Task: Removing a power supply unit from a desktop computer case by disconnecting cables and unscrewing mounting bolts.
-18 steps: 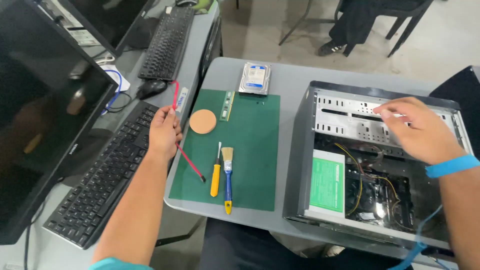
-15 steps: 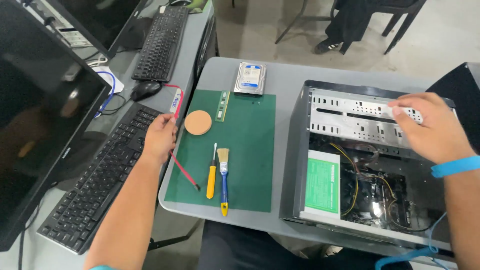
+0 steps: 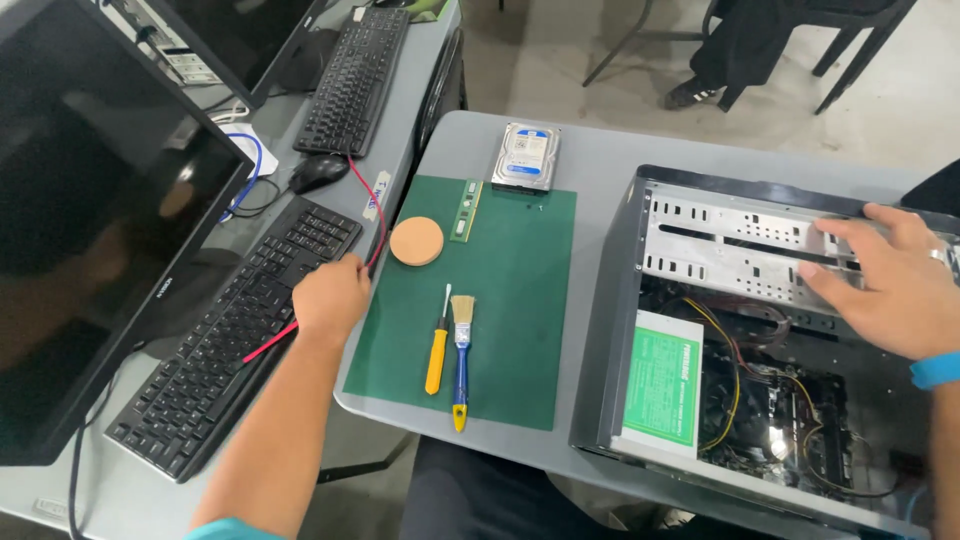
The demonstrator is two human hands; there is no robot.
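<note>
Open mat centre, crowded edges

We find bare green mat (image 3: pixel 520 300) between the screwdriver (image 3: pixel 437 343), brush (image 3: pixel 461 350) and the open computer case (image 3: pixel 760 330); keyboard (image 3: pixel 235 335) and red cable (image 3: pixel 375 225) crowd the left.

A grey counter (image 3: pixel 590 180) carries a green mat (image 3: pixel 500 300), an open computer case (image 3: pixel 760 340) to the mat's right, and a hard drive (image 3: pixel 525 157) overlapping the mat's far edge. A second grey counter (image 3: pixel 400 120) to the left bears two black keyboards (image 3: pixel 235 335) (image 3: pixel 350 65), a mouse (image 3: pixel 318 172) and a monitor (image 3: pixel 90 240).
</note>
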